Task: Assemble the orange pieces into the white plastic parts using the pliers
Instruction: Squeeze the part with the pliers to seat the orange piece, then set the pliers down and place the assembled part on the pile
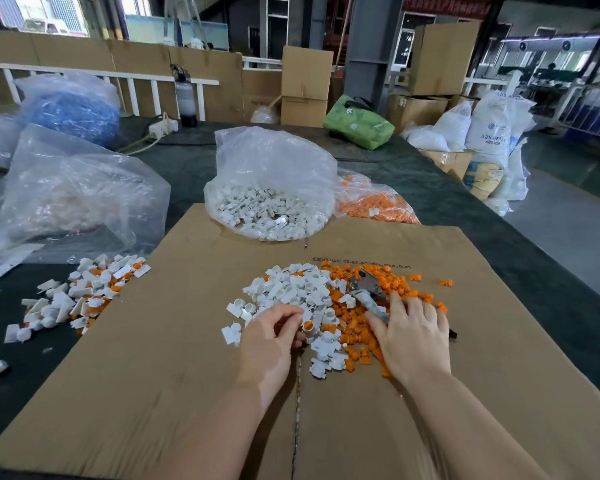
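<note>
The left hand (274,327) pinches a white part with an orange piece (307,326) seated in its mouth, just above the mixed heap on the cardboard (153,341). The right hand (411,336) lies flat, fingers spread, on the pliers (366,289) handle among loose orange pieces. It should close round both handles, then squeeze the orange piece squarely, holding the white part steady.

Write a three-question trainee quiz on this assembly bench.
1. True or false: the metal pliers lie on the orange plastic pieces.
2. The left hand pinches: A) a white plastic part with an orange piece in it; B) the pliers; C) nothing.
3. Fill in: the clear plastic bag of white parts stands at the far edge of the brown ______ sheet.

Key: 1 true; 2 A; 3 cardboard.
</note>
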